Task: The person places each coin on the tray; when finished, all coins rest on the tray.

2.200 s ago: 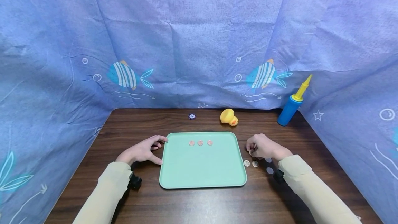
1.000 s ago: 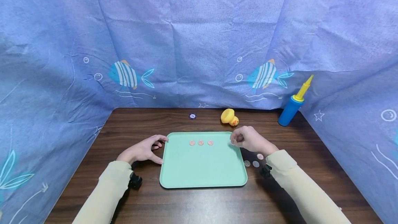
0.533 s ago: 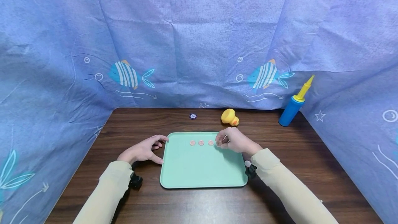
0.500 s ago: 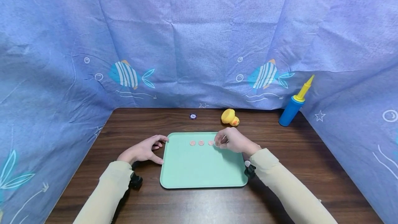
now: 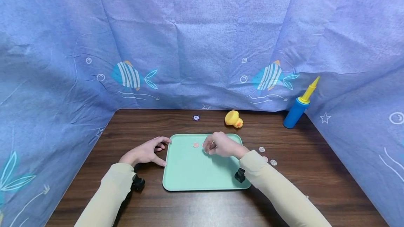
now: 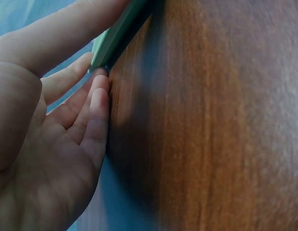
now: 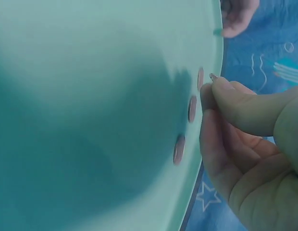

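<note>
My right hand (image 5: 222,144) is over the green tray (image 5: 189,178), pinching a coin (image 7: 213,76) between thumb and index finger. Below it in the right wrist view, three copper-coloured coins lie in a row on the tray: a far coin (image 7: 200,78), a middle coin (image 7: 192,109) and a near coin (image 7: 179,149). The head view shows the leftmost coin (image 5: 195,145) plainly; the hand covers most of the others. At the tray's left rim, my left hand (image 5: 146,152) has its thumb and fingers spread and touching the edge.
Right of the tray lie a silver coin (image 5: 262,149), a copper coin (image 5: 266,158) and another silver coin (image 5: 273,162), partly near the right sleeve. Behind the tray are a poker chip (image 5: 196,118) and a yellow rubber duck (image 5: 233,119). A blue hand pump (image 5: 296,109) stands back right.
My right hand picked up a coin from beside the tray and carried it left over the tray, past the right end of the coin row. The left hand stayed at the rim.
</note>
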A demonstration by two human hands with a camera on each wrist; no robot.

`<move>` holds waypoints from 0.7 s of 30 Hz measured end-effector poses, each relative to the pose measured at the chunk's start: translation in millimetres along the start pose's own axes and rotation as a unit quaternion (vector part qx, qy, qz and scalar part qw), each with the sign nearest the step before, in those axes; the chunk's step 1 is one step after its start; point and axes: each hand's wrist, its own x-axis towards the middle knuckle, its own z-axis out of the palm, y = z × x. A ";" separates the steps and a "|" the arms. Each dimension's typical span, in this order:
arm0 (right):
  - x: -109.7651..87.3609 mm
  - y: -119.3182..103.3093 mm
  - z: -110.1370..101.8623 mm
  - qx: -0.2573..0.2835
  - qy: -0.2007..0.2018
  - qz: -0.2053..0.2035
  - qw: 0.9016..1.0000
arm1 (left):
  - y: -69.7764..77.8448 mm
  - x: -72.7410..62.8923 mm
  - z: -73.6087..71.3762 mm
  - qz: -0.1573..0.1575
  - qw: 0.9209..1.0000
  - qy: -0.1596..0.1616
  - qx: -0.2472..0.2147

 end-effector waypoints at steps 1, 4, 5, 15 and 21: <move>1.9 -1.3 2.1 -0.004 -0.005 0.001 1.000 | 0.1 0.0 0.0 -0.002 1.000 0.000 0.001; 6.5 -4.4 8.3 -0.013 -0.018 0.003 1.000 | 0.8 -0.4 0.1 -0.005 1.000 -0.001 0.004; 7.7 -5.2 10.3 -0.014 -0.021 0.004 1.000 | 0.9 -0.4 0.1 -0.006 1.000 -0.001 0.004; 15.8 -10.3 22.6 -0.040 -0.023 -0.010 0.999 | 0.9 -0.7 -0.4 0.001 1.000 0.002 -0.004; 19.6 -12.7 24.7 -0.061 -0.026 0.001 0.998 | -0.8 -0.6 0.0 0.001 1.000 0.002 -0.001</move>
